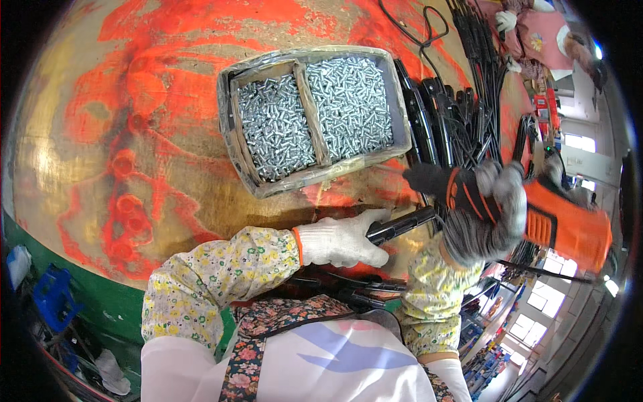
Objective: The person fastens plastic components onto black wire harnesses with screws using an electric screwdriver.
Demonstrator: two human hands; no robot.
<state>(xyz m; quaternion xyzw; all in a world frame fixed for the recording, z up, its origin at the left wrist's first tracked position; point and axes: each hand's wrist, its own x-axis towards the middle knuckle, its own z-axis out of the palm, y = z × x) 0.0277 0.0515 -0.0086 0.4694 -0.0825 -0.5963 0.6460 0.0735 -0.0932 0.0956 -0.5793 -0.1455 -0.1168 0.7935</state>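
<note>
My left hand (337, 240), in a white knit glove with an orange cuff, closes around the end of a slim black bar-shaped part (400, 225). My right hand (487, 218), in a grey striped glove, grips an orange-and-black power tool (566, 224). The tool's dark nose points left, above the far end of the black part; whether they touch I cannot tell. Beyond my hands sits a two-compartment tray (318, 173), filled with small silver metal fasteners (351, 104) that look like rivets or screws.
Black bar-shaped parts with cables (435, 117) lie piled right of the tray. More black parts (362, 289) lie close to my apron. The worktable (80, 154) has worn orange paint. Another person (539, 37) works at the far right. A blue stool (57, 297) stands at lower left.
</note>
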